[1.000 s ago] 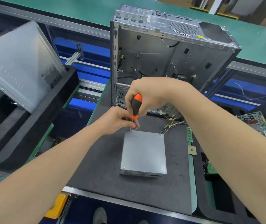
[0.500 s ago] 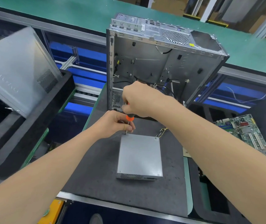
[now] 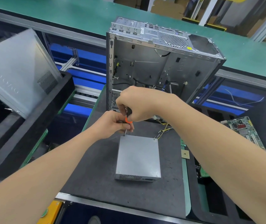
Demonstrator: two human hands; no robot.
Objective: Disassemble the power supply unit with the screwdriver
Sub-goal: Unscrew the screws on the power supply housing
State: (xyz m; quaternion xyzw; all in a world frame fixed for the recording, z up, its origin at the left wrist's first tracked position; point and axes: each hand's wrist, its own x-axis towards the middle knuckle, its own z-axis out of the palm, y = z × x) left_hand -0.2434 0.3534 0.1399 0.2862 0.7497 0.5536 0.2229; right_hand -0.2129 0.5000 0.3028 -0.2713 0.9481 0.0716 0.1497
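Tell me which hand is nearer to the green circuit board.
Right. The right hand grips the screwdriver left of the circuit board; the left hand is farther left.

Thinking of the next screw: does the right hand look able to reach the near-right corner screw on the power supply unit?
Probably yes: that screw lies uncovered atop the power supply unit, with the right hand and screwdriver close.

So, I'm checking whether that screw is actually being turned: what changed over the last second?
The right hand rolled over the screwdriver handle, now hiding most of its orange. The left hand still pinches the shaft, and the tip stays at the far-left corner of the power supply unit.
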